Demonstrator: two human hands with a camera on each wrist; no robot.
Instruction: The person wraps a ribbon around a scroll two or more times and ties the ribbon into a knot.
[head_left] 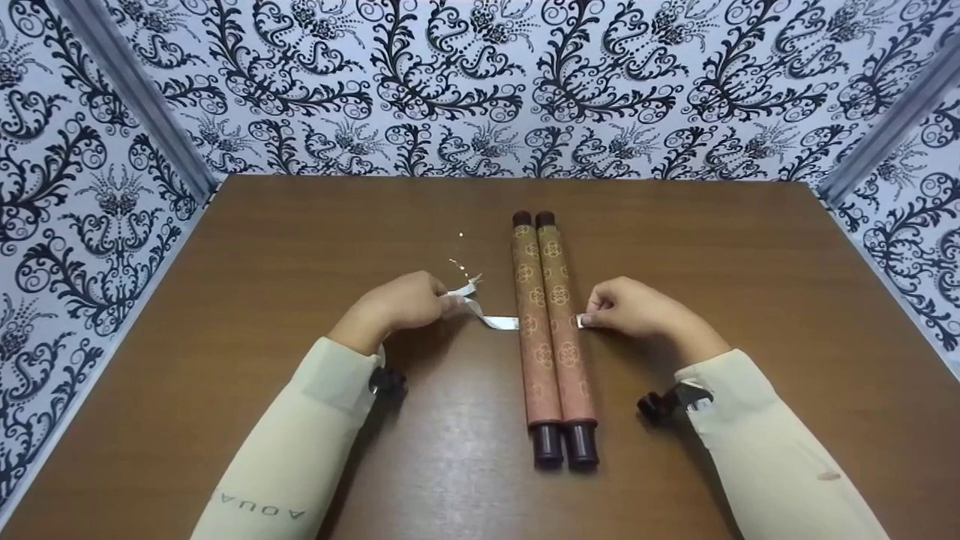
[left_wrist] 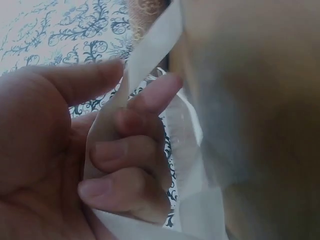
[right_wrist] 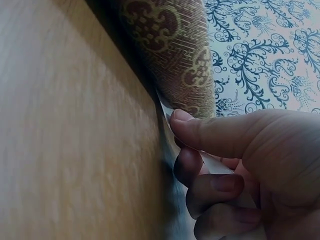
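Two rolled scrolls [head_left: 545,322] lie side by side on the table, patterned in gold on reddish brown, with dark knobs at both ends. A white ribbon [head_left: 501,322] passes beneath them and comes out on either side. To the left of the scrolls, my left hand [head_left: 409,304] holds one length of it; in the left wrist view the ribbon [left_wrist: 155,47] runs between thumb and curled fingers [left_wrist: 132,185]. Close by the right scroll, my right hand [head_left: 637,307] pinches the short white end between thumb and fingers. In the right wrist view that ribbon [right_wrist: 217,165] continues into the palm.
A brown wooden table [head_left: 262,247] carries everything. Patterned black-and-white walls [head_left: 480,90] enclose it at the back and sides. A frayed ribbon end with loose white threads [head_left: 461,266] lies beyond my left hand.
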